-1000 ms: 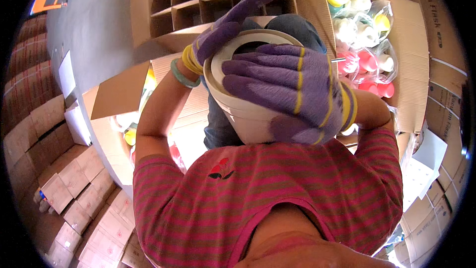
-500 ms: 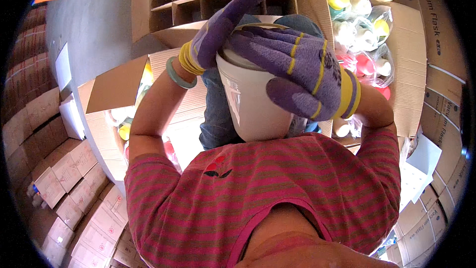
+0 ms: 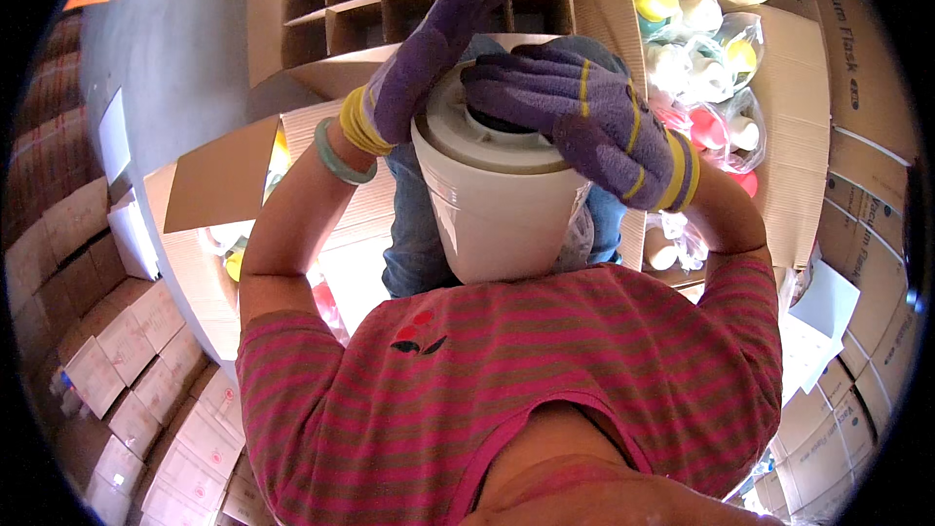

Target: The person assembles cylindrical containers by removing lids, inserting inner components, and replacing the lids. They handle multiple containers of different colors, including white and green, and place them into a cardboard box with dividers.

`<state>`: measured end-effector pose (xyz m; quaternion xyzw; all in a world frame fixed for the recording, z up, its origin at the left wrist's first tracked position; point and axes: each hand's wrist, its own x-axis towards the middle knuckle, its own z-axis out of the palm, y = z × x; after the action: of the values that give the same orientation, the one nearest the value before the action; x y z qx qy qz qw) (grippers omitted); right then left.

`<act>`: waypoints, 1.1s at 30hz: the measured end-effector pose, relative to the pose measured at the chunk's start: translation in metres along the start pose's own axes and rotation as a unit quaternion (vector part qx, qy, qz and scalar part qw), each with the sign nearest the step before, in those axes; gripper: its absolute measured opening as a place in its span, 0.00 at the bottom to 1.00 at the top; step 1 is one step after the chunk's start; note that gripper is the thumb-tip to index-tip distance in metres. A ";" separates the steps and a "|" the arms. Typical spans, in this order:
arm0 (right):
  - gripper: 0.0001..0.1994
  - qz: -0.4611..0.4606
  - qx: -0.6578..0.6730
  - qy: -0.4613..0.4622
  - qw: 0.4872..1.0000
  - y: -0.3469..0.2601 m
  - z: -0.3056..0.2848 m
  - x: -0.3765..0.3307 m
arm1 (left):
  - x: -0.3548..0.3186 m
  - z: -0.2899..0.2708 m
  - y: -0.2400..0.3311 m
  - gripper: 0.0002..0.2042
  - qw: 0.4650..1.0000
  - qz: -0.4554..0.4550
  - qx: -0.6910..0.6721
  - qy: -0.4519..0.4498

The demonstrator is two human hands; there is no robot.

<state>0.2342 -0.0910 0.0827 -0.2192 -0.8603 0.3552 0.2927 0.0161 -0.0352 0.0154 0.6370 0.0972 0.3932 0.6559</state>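
Observation:
A large white tapered plastic container (image 3: 502, 224) stands upright in my lap, between my knees. Its round top has a pale rim (image 3: 451, 151) and a dark round piece (image 3: 502, 125) at the centre. My left hand (image 3: 433, 63), in a purple and yellow glove, leans on the left edge of the top with its fingers stretched upward and open. Across the top lies my gloved right hand (image 3: 594, 122), fingers extended flat over the dark piece. Its thumb is tucked over the near right side of the rim. The fingers partly hide the top.
Beyond my knees is a cardboard box with a divider grid (image 3: 355, 24). At right, an open carton (image 3: 794, 117) holds bagged bottles with coloured caps (image 3: 711, 127). Another open carton (image 3: 219, 175) is at left. Stacked boxes (image 3: 862, 68) line both sides.
My right hand has turned, and its thumb has come off the container's side up to the rim. More of the top now shows. My left hand's fingers point more upright.

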 end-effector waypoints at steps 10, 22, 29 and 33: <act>0.23 0.367 0.076 0.160 0.913 0.105 -0.003 -0.139 | -0.006 0.018 0.019 0.14 0.918 0.126 0.356 0.122; 0.24 0.342 -0.388 -0.052 0.854 0.132 0.055 -0.235 | -0.055 0.054 0.047 0.17 0.944 0.092 0.279 0.147; 0.18 0.368 -0.431 -0.100 0.818 0.160 0.064 -0.277 | -0.060 0.078 0.056 0.07 0.943 0.117 0.265 0.161; 0.16 0.366 -0.498 -0.064 0.784 0.127 -0.004 -0.242 | -0.052 0.097 0.067 0.14 0.928 0.149 0.323 0.111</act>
<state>0.4350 -0.1478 -0.0933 -0.6096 -0.7896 -0.0287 -0.0649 0.0164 -0.1503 0.0733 0.7737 0.1958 0.5019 0.3334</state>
